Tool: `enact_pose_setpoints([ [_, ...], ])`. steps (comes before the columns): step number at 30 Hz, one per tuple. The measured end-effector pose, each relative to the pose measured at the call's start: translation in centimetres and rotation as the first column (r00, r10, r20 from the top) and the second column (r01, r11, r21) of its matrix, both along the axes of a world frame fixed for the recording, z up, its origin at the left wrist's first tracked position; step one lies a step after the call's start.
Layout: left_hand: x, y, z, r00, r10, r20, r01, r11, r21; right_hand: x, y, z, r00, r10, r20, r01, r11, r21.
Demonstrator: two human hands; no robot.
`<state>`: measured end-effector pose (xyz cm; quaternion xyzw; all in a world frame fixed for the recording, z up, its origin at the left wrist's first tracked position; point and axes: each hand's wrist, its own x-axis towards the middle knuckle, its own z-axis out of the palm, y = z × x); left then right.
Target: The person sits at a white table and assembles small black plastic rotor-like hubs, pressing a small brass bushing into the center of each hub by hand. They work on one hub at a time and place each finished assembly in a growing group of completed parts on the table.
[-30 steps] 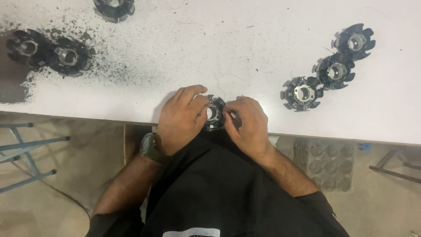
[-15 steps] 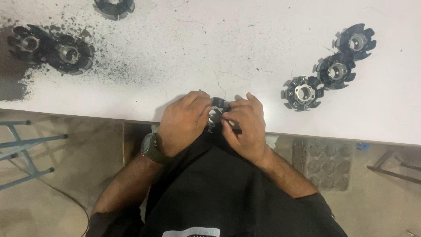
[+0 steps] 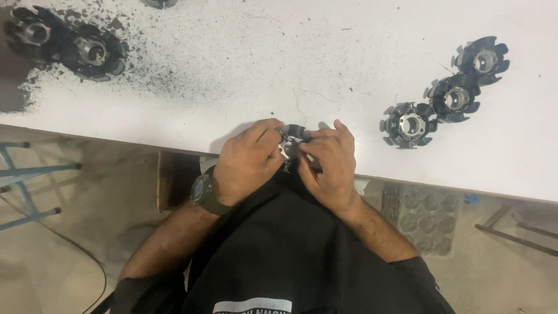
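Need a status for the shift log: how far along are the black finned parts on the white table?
Looks done, though I can't confirm it: three finned parts lined up at right. In hand: one part gripped by the left hand and right hand at the table edge. Possibly left: two parts in black dust, top left.

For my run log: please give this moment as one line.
left hand + right hand: grip black finned part | at table edge | three similar parts right

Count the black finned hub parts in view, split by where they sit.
Held in left hand and right hand: finned hub: 1
Right cluster on white table: 3
Left cluster, in black dust: 2
Top edge, cut off: 1
Total: 7
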<state>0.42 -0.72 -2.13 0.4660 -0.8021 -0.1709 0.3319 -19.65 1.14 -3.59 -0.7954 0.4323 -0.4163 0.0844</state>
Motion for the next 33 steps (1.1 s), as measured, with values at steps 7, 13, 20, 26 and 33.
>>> enact_pose_setpoints([
  [7,0.0,0.4,-1.0,0.999,0.024,-0.038,-0.026,0.999,-0.044,0.7,0.0,-0.1,1.000,0.011,0.020,-0.011,1.000,0.002],
  [13,0.1,1.2,-1.7,0.996,-0.015,-0.084,0.014,1.000,-0.010,0.3,-0.1,-0.3,0.999,-0.002,-0.052,0.001,1.000,-0.009],
  [20,12.7,-4.8,0.1,0.819,0.563,0.112,-0.426,0.727,-0.539,-5.1,-1.1,1.0,0.964,-0.222,-0.144,0.210,0.973,-0.092],
  [26,19.9,-10.1,-1.8,0.577,0.741,0.345,-0.737,0.654,-0.171,-9.5,-1.2,0.0,0.931,-0.324,-0.167,0.320,0.946,-0.051],
  [33,10.3,-5.7,-0.3,0.948,0.202,0.246,-0.190,0.979,-0.071,-12.1,-1.4,0.0,0.908,-0.376,-0.186,0.375,0.926,-0.044],
])
